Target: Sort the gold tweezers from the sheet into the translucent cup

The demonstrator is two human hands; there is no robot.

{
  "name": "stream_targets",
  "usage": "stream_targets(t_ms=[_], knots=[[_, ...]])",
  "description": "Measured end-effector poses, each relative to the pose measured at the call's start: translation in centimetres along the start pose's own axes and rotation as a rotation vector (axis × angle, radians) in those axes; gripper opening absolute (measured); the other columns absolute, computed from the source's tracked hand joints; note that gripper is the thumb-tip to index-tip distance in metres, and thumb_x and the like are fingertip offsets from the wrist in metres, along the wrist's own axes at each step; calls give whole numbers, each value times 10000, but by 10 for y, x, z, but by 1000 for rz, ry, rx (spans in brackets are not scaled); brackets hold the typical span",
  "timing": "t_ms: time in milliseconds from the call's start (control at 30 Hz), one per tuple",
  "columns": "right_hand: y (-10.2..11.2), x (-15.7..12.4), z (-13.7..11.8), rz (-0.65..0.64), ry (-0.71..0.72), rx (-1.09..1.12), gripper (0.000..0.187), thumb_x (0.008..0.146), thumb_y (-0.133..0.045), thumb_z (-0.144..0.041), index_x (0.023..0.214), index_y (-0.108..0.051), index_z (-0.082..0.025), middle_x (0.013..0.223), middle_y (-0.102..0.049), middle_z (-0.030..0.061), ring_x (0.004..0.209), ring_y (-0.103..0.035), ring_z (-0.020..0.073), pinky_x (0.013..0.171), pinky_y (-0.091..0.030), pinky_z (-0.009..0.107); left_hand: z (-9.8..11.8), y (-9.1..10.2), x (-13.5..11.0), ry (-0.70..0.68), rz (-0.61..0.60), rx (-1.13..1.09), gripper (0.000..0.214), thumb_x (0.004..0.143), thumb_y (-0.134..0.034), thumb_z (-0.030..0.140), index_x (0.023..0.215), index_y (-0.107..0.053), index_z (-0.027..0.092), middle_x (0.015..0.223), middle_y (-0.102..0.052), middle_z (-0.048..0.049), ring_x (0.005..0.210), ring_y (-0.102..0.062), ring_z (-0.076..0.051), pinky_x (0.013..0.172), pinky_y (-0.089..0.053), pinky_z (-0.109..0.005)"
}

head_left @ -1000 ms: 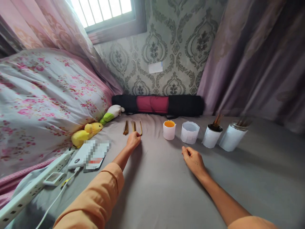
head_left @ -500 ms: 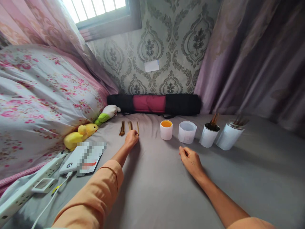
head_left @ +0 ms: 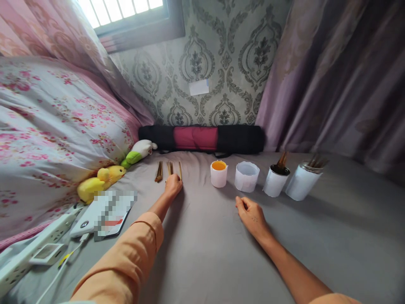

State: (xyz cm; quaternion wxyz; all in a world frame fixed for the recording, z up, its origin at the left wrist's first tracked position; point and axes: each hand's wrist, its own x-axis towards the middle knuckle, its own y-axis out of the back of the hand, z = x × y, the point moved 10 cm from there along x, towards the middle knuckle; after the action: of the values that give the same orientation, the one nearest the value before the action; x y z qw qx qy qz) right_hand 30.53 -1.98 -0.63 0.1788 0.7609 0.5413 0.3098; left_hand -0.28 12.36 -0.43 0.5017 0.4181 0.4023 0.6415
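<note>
My left hand [head_left: 174, 185] is closed, palm down on the grey sheet. At its fingertips is the lower end of a thin gold-coloured stick [head_left: 180, 169]. Just beyond the knuckles lie several similar sticks [head_left: 170, 167], partly covered by the hand. A separate bundle of gold-coloured sticks [head_left: 158, 172] rests to their left. My right hand [head_left: 251, 214] is closed loosely in front of a translucent white cup [head_left: 247, 179], apart from it, with nothing visible in the fingers. Left of that cup stands a white-wrapped cup with an orange inside [head_left: 219, 176].
Two white-wrapped cans, one dark inside [head_left: 276, 183] and one with a metal rim [head_left: 302, 183], hold upright sticks at right. A black and magenta roll bag [head_left: 196, 138] lies along the wall. Plush toys [head_left: 109, 179], a power bank [head_left: 87, 219] and a power strip [head_left: 41, 245] are left.
The whole view has shifted slightly, so things appear a little further left. Both hands stay in nearly the same places, and the cups and sticks keep their arrangement.
</note>
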Motion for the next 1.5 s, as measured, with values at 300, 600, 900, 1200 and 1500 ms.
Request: stream_targets(t_ms=[300,600,900,1200,1500], knots=[[-1,0,0,-6,-6,-3,449,808,-323,-489,599,-557,-167,471,-492,3,463,-417,113,473,-292,219,0,1,0,20,2,0,215,706,-478,164,832,-647,123,923,-637,-143,904,-568,-223,723,-396,-254],[-3,1,3,-6,-3,-26,460,810,-317,-509,602,-560,-178,463,-499,3,457,-423,119,469,-287,220,-1,0,-1,27,-2,-6,227,708,-467,153,833,-654,129,913,-644,-147,887,-576,-213,726,-397,-254],[-3,0,2,-22,-17,-26,436,813,-323,-495,602,-544,-183,479,-507,0,466,-420,118,477,-284,220,0,2,-2,25,12,-21,221,705,-463,160,816,-653,133,922,-640,-148,875,-575,-213,707,-393,-258],[-2,0,1,-13,-9,-31,426,813,-331,-483,586,-526,-180,470,-488,-10,463,-403,109,477,-275,215,-2,2,-2,34,11,-34,219,710,-465,183,797,-661,138,877,-651,-139,864,-582,-215,706,-396,-255],[-3,0,1,-17,-8,-33,436,815,-324,-485,586,-531,-177,469,-487,-4,465,-402,112,480,-277,220,-3,5,-4,55,9,-55,231,716,-482,224,815,-675,143,876,-658,-150,871,-591,-221,713,-406,-255]])
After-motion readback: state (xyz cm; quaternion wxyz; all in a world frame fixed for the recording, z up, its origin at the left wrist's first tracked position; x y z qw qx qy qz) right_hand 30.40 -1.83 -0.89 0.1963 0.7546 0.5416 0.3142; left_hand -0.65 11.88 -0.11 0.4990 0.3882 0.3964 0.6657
